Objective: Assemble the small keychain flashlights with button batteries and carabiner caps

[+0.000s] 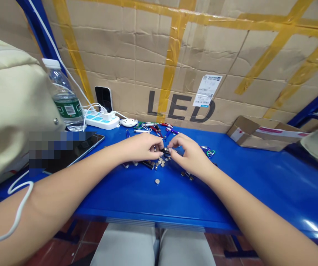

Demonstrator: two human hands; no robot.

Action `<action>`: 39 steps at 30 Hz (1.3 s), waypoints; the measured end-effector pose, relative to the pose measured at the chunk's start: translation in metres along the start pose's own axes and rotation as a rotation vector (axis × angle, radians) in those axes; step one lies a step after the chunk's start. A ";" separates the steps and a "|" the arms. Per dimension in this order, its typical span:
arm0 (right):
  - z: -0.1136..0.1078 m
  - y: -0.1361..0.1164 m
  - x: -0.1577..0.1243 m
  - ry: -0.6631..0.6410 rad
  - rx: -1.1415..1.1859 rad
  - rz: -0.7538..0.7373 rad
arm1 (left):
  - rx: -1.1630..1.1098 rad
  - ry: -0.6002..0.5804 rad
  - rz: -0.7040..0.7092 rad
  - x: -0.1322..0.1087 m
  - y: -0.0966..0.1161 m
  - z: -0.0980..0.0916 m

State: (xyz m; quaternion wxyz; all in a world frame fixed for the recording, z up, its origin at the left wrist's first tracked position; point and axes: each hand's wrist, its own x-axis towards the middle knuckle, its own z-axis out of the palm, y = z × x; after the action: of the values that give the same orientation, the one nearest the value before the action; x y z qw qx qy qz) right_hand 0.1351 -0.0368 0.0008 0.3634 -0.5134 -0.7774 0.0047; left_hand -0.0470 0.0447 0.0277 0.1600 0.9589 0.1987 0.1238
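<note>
My left hand [146, 146] and my right hand [188, 153] meet over the middle of the blue table [125, 197]. Thumb and fingers of each are drawn into a pinch around small dark and shiny pieces, too small to make out. Just under them lie several button cells [162, 162], with a lone button cell [157, 181] nearer the front edge. A black tube [148, 165] rests below my left hand. Behind the hands is a heap of coloured keychain flashlights [156, 128]. Small dark round pieces [190, 178] lie beside my right wrist.
A white power strip [103, 120], phone [103, 99], water bottle [68, 107] and tablet [92, 142] stand or lie left, beside a beige bag [12, 99]. An open cardboard box [267, 138] sits right. Taped cardboard [136, 66] walls the back. A white cable [23, 207] crosses my left arm.
</note>
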 end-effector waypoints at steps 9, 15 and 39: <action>-0.001 0.001 -0.001 -0.090 0.026 0.082 | -0.006 -0.015 -0.023 0.000 -0.003 0.001; -0.007 0.001 -0.001 -0.068 0.016 0.019 | -0.011 0.017 0.026 0.000 -0.006 0.002; -0.009 -0.002 -0.002 -0.177 -0.291 -0.164 | 0.129 0.024 0.039 0.001 -0.004 0.000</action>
State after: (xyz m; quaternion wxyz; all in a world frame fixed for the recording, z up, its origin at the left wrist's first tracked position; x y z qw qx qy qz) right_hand 0.1391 -0.0427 0.0069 0.2148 -0.4929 -0.8381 -0.0922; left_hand -0.0476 0.0481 0.0269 0.0930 0.9694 0.1897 0.1251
